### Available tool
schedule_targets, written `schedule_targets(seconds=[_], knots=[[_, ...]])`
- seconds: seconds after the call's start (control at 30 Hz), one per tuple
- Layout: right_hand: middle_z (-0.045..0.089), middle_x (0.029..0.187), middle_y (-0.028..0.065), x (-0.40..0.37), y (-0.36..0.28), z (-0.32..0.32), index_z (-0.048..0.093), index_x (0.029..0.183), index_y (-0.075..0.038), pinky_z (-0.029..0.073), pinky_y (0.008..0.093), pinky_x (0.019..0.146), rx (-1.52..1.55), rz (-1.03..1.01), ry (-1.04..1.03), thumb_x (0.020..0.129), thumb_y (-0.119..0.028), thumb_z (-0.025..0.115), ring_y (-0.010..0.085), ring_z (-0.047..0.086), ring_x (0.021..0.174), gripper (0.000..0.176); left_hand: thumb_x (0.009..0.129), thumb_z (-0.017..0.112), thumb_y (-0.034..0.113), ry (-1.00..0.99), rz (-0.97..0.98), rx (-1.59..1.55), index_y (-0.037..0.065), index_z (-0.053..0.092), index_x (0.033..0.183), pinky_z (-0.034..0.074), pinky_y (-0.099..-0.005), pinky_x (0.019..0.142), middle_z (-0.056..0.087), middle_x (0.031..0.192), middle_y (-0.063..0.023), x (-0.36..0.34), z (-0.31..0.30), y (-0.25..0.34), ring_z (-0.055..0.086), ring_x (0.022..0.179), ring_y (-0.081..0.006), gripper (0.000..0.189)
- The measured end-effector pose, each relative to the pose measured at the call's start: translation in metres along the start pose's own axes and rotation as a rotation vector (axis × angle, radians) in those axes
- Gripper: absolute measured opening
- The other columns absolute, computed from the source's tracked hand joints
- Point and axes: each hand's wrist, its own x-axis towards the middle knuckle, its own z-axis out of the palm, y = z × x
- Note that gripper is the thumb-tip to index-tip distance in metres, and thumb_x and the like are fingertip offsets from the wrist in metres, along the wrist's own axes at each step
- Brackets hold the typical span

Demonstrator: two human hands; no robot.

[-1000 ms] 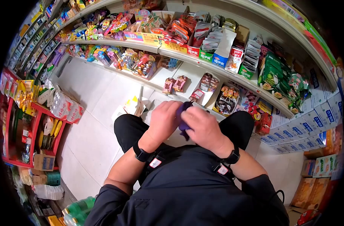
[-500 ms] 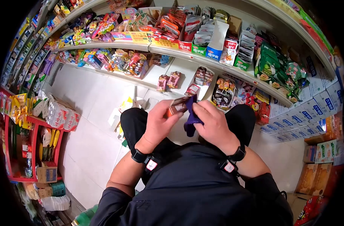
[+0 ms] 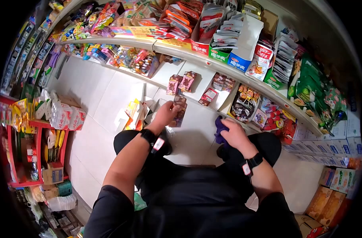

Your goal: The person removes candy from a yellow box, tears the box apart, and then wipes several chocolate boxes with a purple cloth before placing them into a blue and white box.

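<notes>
Part of purple cloth [image 3: 219, 127] hidden under right hand [image 3: 234, 134], curled round it; brown packet [image 3: 181, 111] partly covered, print unreadable; left hand [image 3: 166, 114] extended forward, pinching packet near pink-brown boxes [image 3: 187, 81] on low shelf [image 3: 164, 73]

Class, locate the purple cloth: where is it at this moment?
In the head view, the purple cloth is in the right hand, right of the picture's centre and left of the right knee.
</notes>
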Motion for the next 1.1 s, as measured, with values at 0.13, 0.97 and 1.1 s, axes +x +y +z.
schedule_targets(seconds=[0.13, 0.97, 1.1], knots=[[0.063, 0.104, 0.0167, 0.0, 0.013, -0.004, 0.063, 0.114, -0.002, 0.051, 0.0418, 0.083, -0.04, 0.055, -0.114, 0.08, -0.01, 0.062, 0.0386, 0.062, 0.096, 0.035, 0.091, 0.062, 0.041, 0.004, -0.018, 0.137, -0.001, 0.062, 0.102, 0.05, -0.047, 0.081, 0.068, 0.094, -0.0246, 0.088, 0.022, 0.001, 0.065, 0.092, -0.0425, 0.044], [0.063, 0.112, 0.0175, 0.017, 0.034, -0.016, 0.058, 0.124, -0.004, 0.051, 0.0423, 0.088, -0.01, 0.208, 0.084, 0.078, -0.014, 0.069, 0.0384, 0.062, 0.102, 0.048, 0.092, 0.062, 0.011, -0.238, 0.528, -0.054, -0.001, 0.062, 0.1, 0.05, -0.0363, 0.086, 0.06, 0.105, -0.0149, 0.122, 0.057, 0.056, 0.061, 0.098, -0.0295, 0.014], [0.062, 0.121, 0.0193, 0.022, 0.02, -0.009, 0.054, 0.133, -0.001, 0.05, 0.0381, 0.094, 0.106, 0.245, -0.012, 0.073, -0.019, 0.078, 0.0343, 0.062, 0.111, 0.067, 0.101, 0.054, 0.015, -0.546, 0.471, -0.275, -0.001, 0.06, 0.108, 0.046, -0.0314, 0.09, 0.059, 0.108, -0.0083, 0.058, 0.004, 0.093, 0.056, 0.098, -0.0168, 0.019]])
